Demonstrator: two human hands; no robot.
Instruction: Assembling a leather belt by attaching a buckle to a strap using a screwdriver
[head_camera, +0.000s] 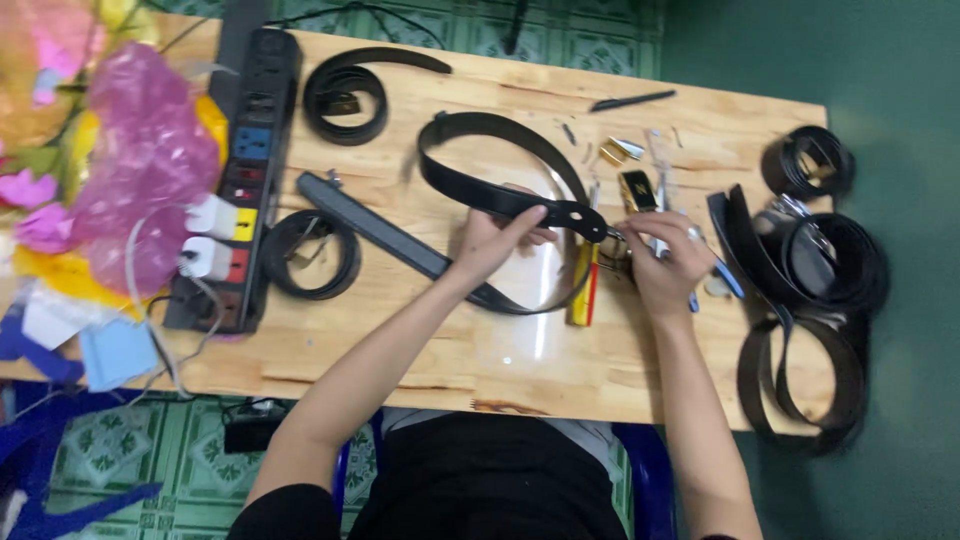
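Observation:
My left hand (495, 238) pinches a black leather belt (470, 180) near its rounded end, where there are holes. The belt loops away across the wooden table (500, 370) and back under my wrist. My right hand (668, 262) grips the belt's metal buckle end (615, 240) just right of the left hand. A gold and black buckle (637, 190) lies just beyond my right hand. A yellow and red tool (584, 285) lies flat between my hands, under the belt.
Coiled black belts lie at the back (345, 95), at the left (310, 255) and heaped at the right edge (820, 260). A black power strip (250, 150) with white plugs runs along the left, beside pink plastic bags (145, 160). A black pen (632, 100) and small metal parts (620, 150) lie at the back.

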